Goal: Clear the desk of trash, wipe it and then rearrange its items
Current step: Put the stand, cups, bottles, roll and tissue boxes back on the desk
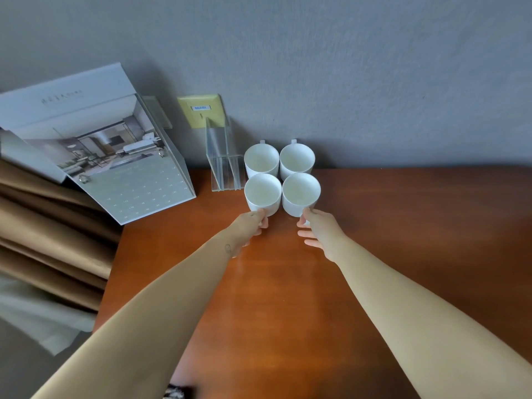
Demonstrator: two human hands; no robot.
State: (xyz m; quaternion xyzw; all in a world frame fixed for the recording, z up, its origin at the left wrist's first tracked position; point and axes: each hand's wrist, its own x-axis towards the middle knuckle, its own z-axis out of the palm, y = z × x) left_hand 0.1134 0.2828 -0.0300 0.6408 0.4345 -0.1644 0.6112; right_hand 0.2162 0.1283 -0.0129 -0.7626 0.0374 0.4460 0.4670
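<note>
Several white cups stand in a tight square at the back of the brown wooden desk (288, 298). My left hand (250, 226) grips the near-left cup (262, 192) at its near side, where its handle is hidden by my fingers. My right hand (316, 229) pinches the near-right cup (300, 192) with thumb and forefinger; its other fingers spread loosely. The far-left cup (261, 160) and far-right cup (297, 159) stand against the wall with their handles pointing at it.
A clear acrylic holder (223, 165) stands just left of the cups. A desk calendar (115, 156) leans at the desk's back left corner. Brown curtains (49, 226) hang left of the desk. A yellow wall socket plate (201, 109) sits behind the holder.
</note>
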